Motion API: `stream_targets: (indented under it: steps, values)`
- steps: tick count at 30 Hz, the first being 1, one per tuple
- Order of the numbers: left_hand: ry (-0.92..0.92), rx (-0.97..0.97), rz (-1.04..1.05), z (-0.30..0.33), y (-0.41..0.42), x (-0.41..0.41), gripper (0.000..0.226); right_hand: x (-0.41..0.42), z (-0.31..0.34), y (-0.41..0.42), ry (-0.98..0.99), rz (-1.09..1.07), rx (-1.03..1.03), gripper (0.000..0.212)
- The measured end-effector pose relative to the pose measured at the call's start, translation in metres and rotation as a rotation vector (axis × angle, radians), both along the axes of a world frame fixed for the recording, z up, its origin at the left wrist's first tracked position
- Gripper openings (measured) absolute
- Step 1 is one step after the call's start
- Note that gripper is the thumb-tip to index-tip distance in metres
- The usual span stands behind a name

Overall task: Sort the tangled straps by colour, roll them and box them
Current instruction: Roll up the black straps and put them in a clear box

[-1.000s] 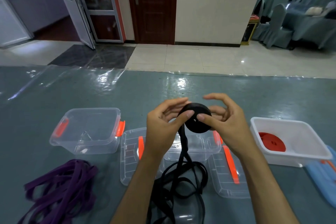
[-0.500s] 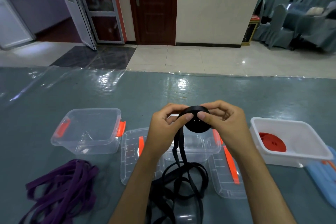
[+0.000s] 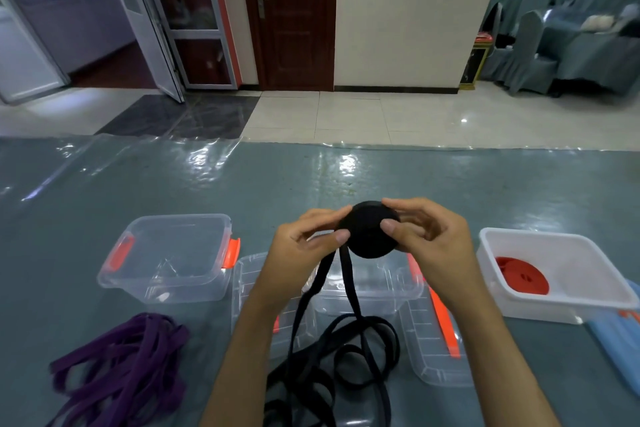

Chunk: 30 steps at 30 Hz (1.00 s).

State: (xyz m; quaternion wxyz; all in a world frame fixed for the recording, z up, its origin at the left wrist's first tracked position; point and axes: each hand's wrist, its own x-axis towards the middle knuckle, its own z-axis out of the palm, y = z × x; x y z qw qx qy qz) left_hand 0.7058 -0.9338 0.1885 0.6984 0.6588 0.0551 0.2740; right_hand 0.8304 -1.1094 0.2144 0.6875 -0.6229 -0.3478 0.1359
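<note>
Above the near middle of the table (image 3: 346, 177), both hands hold a black roll (image 3: 370, 234) of strap up in the air. Left hand (image 3: 304, 253) pinches the roll's left edge between thumb and fingertips; right hand (image 3: 433, 243) grips its right side, thumb on the face and fingers curled over the top and behind. Two black strap lengths hang from the roll down to a loose black strap heap (image 3: 329, 367) on the table between the forearms. Beneath the hands sits a clear box (image 3: 363, 291) with lids (image 3: 436, 350) lying beside it. Farther left stands another clear box (image 3: 166, 256) with orange latches, and near left lies a tangled purple strap (image 3: 121, 367). At right, a white box (image 3: 561, 274) holds a rolled red strap (image 3: 523, 276).
</note>
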Motion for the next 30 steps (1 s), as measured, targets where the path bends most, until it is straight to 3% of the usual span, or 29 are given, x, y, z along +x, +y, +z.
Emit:
stream_targets:
  steps: [2, 6, 9, 16, 19, 22, 27, 30]
  values:
    - [-0.001, 0.009, 0.004, -0.001, 0.001, -0.002, 0.031, -0.001, 0.000, 0.001, 0.031, 0.003, 0.003, 0.020]
    - [0.005, 0.024, 0.075, 0.002, -0.001, 0.001, 0.027, 0.002, 0.000, -0.001, 0.087, 0.127, -0.062, 0.034]
    - [-0.004, -0.031, 0.037, 0.000, -0.004, 0.000, 0.024, 0.005, 0.005, -0.005, 0.017, 0.147, -0.069, 0.046]
    - [-0.040, -0.041, 0.008, 0.012, -0.002, 0.007, 0.034, 0.001, 0.010, -0.001, 0.014, 0.036, 0.035, 0.025]
    - [-0.093, -0.003, 0.057, 0.022, -0.002, 0.013, 0.028, 0.004, 0.020, 0.000, 0.041, 0.125, -0.044, 0.035]
    - [-0.126, 0.022, 0.075, 0.032, -0.005, 0.017, 0.021, 0.004, 0.033, 0.000, -0.062, 0.118, -0.048, 0.048]
    - [-0.109, 0.103, 0.010, 0.053, -0.002, 0.021, 0.030, 0.004, 0.040, 0.004, -0.115, -0.042, 0.061, 0.031]
    - [-0.185, 0.163, 0.093, 0.068, -0.004, 0.022, 0.024, 0.003, 0.044, 0.005, -0.074, 0.009, 0.059, 0.036]
